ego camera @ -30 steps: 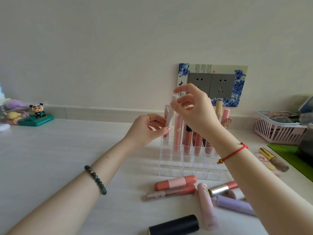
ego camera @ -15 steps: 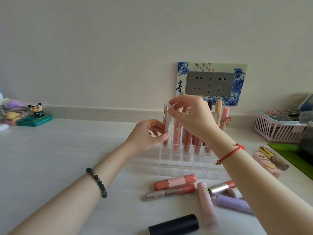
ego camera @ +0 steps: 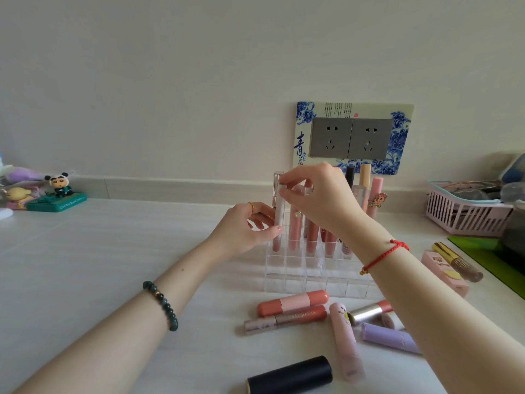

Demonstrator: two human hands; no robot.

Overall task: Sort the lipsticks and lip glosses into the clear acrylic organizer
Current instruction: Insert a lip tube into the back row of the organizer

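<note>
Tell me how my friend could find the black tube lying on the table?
Start at the clear acrylic organizer standing below the socket plate. In front of it, loose tubes lie on the white table. The black tube is nearest the camera; its neighbours are pink, coral and purple, and it alone is plain black.

panda figurine (ego camera: 60,184) far left; socket plate (ego camera: 352,137) on wall; pink basket (ego camera: 466,218) right

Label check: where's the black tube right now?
Head view, bottom centre: the black tube lies on the table nearest the camera, just left of the pink tube and in front of the organizer.
</note>
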